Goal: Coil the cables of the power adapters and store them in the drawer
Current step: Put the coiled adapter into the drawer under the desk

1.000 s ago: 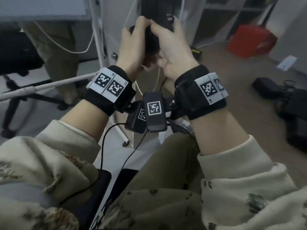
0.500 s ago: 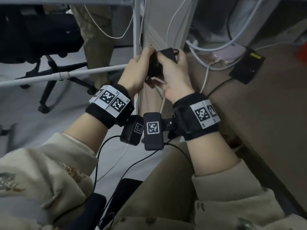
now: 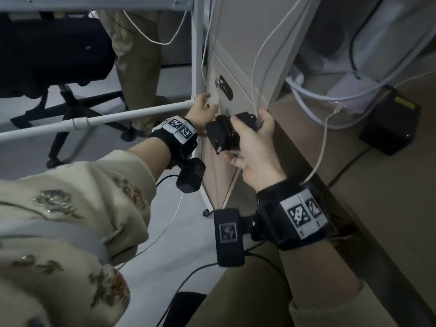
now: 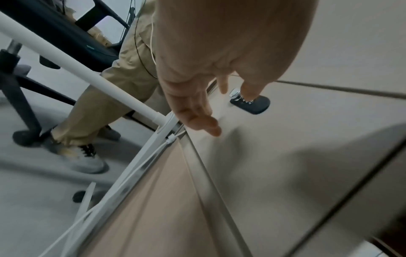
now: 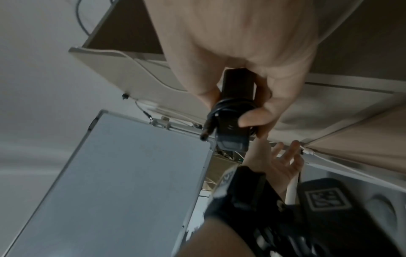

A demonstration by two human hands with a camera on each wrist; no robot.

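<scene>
Overhead, the right hand [image 3: 254, 147] grips the black power adapter wrapped in its coiled cable [image 3: 225, 135], just before the beige metal drawer front [image 3: 221, 107], which looks closed. At the left wrist, the left hand [image 4: 197, 97] reaches it, fingers spread. At the right wrist, coiling looks finished; storing remains.

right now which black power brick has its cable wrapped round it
The power adapter gripped in the right hand; the other black box, on the surface at right, trails its cable loose.
</scene>
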